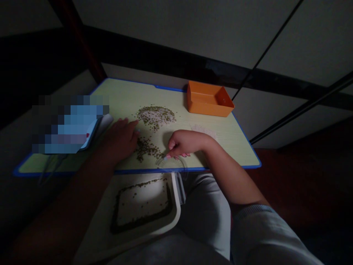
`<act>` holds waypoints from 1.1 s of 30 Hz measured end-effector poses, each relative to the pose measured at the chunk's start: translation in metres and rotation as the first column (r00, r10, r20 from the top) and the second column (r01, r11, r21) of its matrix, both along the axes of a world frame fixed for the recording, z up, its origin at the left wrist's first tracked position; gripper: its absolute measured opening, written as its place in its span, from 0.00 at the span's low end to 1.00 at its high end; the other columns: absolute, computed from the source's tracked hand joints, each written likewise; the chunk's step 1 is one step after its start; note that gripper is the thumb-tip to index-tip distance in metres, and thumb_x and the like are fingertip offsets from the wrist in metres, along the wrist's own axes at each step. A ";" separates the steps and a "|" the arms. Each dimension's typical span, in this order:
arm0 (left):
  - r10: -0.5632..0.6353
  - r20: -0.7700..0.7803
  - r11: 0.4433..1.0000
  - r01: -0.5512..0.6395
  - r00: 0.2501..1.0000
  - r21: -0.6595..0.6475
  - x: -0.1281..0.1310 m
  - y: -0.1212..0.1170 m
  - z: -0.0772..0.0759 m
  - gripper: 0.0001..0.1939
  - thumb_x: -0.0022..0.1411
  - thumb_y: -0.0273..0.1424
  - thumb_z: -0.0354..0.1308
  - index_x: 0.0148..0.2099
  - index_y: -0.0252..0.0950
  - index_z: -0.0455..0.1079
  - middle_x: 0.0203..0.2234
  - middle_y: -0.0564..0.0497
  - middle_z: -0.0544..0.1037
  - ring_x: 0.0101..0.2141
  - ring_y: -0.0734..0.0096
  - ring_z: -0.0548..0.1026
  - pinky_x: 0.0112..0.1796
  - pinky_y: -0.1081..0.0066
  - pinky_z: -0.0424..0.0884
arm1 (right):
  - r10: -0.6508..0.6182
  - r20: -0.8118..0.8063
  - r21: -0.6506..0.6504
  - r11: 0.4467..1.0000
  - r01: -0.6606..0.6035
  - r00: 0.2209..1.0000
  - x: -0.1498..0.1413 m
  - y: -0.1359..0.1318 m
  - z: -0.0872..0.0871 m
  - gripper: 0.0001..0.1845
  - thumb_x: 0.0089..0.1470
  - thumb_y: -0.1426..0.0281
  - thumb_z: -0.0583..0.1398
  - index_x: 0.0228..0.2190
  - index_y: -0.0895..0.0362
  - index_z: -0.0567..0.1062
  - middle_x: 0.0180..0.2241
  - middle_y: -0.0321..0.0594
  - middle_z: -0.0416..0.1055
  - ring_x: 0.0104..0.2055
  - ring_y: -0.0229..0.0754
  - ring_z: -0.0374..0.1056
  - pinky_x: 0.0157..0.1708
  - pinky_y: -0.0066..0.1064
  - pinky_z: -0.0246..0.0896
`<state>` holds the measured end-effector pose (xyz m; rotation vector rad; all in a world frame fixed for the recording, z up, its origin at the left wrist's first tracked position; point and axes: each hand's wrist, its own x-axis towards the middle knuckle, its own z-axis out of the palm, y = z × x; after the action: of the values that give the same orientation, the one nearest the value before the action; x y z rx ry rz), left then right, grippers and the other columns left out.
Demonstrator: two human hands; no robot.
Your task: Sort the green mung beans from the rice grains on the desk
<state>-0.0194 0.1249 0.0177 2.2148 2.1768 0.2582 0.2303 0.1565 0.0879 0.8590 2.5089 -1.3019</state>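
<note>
My right hand (183,143), closed in a pinch, holds a clear protractor (179,163) at the near edge of the board, its curved scale partly under my fingers. Beside it lies a loose patch of dark green beans (146,147). At the left of this patch rests my left hand (122,138), palm down, fingers apart. Farther back is a mixed pile of green beans and pale rice-like grains (157,115). Pale grains (204,129) also lie behind my right wrist. Below the board's edge, a white tray (176,213) holds green beans gathered along its sides.
An orange open box (209,110) stands at the back right of the pale, blue-edged tabletop (118,95). A device with a blurred-out screen (79,129) stands at the left. Cabinet panels (193,33) rise behind the table.
</note>
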 end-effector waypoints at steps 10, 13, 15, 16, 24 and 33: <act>-0.015 0.010 1.000 0.015 1.000 -0.005 -0.001 -0.002 0.005 0.31 0.77 0.36 0.41 0.74 0.27 0.63 0.72 0.29 0.66 0.73 0.42 0.62 0.72 0.46 0.58 | -0.021 -0.101 0.036 0.999 0.025 0.995 0.017 0.009 0.004 0.21 0.65 0.68 0.65 0.20 0.57 0.70 0.14 0.24 0.60 0.18 0.31 0.55 0.27 0.28 0.49; -0.019 0.015 1.000 0.020 1.000 -0.005 0.001 -0.002 0.006 0.31 0.77 0.36 0.41 0.74 0.28 0.64 0.72 0.29 0.66 0.73 0.42 0.63 0.72 0.45 0.60 | -0.050 -0.075 0.101 0.993 0.057 0.996 0.024 0.014 0.007 0.21 0.64 0.67 0.65 0.20 0.57 0.71 0.14 0.25 0.61 0.19 0.31 0.55 0.28 0.29 0.46; -0.011 0.016 1.000 0.012 1.000 -0.011 0.003 -0.002 0.007 0.31 0.77 0.35 0.42 0.74 0.27 0.64 0.72 0.27 0.66 0.73 0.42 0.63 0.72 0.46 0.60 | -0.081 -0.030 0.131 0.988 0.085 0.996 0.026 0.015 0.008 0.21 0.63 0.68 0.65 0.20 0.57 0.71 0.13 0.26 0.61 0.19 0.31 0.55 0.28 0.30 0.45; -0.004 0.013 1.000 0.004 1.000 -0.016 0.004 -0.002 0.008 0.31 0.77 0.35 0.42 0.73 0.26 0.64 0.72 0.26 0.65 0.73 0.42 0.62 0.72 0.47 0.60 | -0.096 -0.012 0.139 0.985 0.097 0.995 0.026 0.015 0.009 0.21 0.63 0.68 0.65 0.19 0.57 0.71 0.13 0.26 0.61 0.19 0.31 0.55 0.28 0.30 0.45; 0.001 0.005 1.000 -0.001 1.000 -0.019 0.004 -0.002 0.007 0.30 0.77 0.34 0.42 0.74 0.26 0.63 0.72 0.26 0.65 0.74 0.43 0.62 0.72 0.48 0.60 | -0.135 0.007 0.148 0.980 0.133 0.991 0.020 0.011 0.010 0.20 0.64 0.71 0.65 0.20 0.58 0.72 0.13 0.25 0.60 0.19 0.31 0.55 0.28 0.30 0.46; -0.008 -0.006 1.000 0.008 1.000 -0.026 0.003 -0.002 0.007 0.31 0.76 0.35 0.42 0.74 0.25 0.62 0.72 0.26 0.65 0.74 0.41 0.62 0.72 0.47 0.58 | -0.045 -0.038 0.098 0.994 0.049 0.998 0.022 0.016 0.002 0.19 0.64 0.69 0.65 0.21 0.58 0.73 0.14 0.25 0.61 0.19 0.31 0.55 0.28 0.29 0.47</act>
<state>-0.0164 0.1227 0.0243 2.2137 2.1609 0.2226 0.2522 0.1722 0.0904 0.9290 2.6151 -1.2262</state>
